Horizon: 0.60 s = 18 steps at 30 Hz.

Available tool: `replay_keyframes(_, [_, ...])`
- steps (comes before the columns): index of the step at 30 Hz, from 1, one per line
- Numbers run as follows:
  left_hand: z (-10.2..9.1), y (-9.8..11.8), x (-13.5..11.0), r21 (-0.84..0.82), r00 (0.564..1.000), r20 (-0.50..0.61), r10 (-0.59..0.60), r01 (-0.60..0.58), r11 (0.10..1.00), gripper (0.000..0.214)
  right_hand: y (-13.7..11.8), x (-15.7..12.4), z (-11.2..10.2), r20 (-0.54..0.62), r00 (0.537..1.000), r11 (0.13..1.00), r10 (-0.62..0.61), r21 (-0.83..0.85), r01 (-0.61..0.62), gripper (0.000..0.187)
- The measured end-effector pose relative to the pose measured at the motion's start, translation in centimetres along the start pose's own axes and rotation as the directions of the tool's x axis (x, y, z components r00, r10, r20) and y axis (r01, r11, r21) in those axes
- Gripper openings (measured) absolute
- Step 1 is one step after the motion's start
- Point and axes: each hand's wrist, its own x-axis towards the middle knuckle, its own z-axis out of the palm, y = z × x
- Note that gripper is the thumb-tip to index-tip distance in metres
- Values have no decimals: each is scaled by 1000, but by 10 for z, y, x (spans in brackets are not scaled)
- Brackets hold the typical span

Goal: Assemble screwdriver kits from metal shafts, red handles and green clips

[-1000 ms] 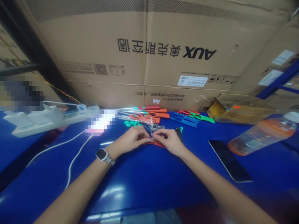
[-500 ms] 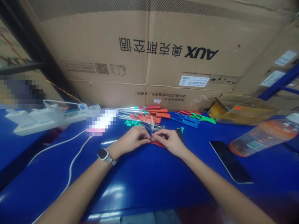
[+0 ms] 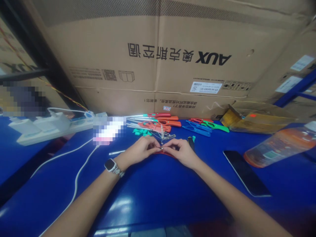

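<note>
My left hand (image 3: 143,148) and my right hand (image 3: 184,152) meet above the blue table, thumbs and fingertips pinched close together. Between the fingertips is a small shiny part (image 3: 161,148), too small to name. A red plastic handle half (image 3: 169,153) lies beneath the fingers, mostly covered by my right hand. Just beyond are thin wires and small metal parts (image 3: 163,133), and teal plastic pieces (image 3: 142,132). A screwdriver (image 3: 190,143) with a dark handle lies beside my right hand. One metal tube (image 3: 116,153) pokes out left of my left hand.
Long-nosed lighters (image 3: 160,115) and orange handle shells (image 3: 158,127) are piled behind my hands. Blue shells (image 3: 197,128) and a green one (image 3: 217,126) lie right. A phone (image 3: 247,172), bottle (image 3: 276,148), open carton (image 3: 259,117) and power strip (image 3: 71,126) flank them.
The whole view has shifted slightly right and down. Both hands stay pinched together at the same spot, with only small finger movement.
</note>
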Motion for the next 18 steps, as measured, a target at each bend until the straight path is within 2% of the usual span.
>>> replay_keyframes(6, [1, -2, 0, -2, 1000, 3, 8, -8, 1000, 20, 1, -1, -2, 15, 990, 976, -141, -168, 141, 8])
replay_keyframes(12, [1, -3, 0, 17, 999, 16, 39, -39, 999, 18, 2, -1, 0, 39, 935, 888, -354, -299, 349, 6])
replay_keyframes(18, [0, -5, 0, 79, 998, 17, 66, -68, 995, 16, 1, -1, 0, 62, 951, 896, -303, -322, 306, 5])
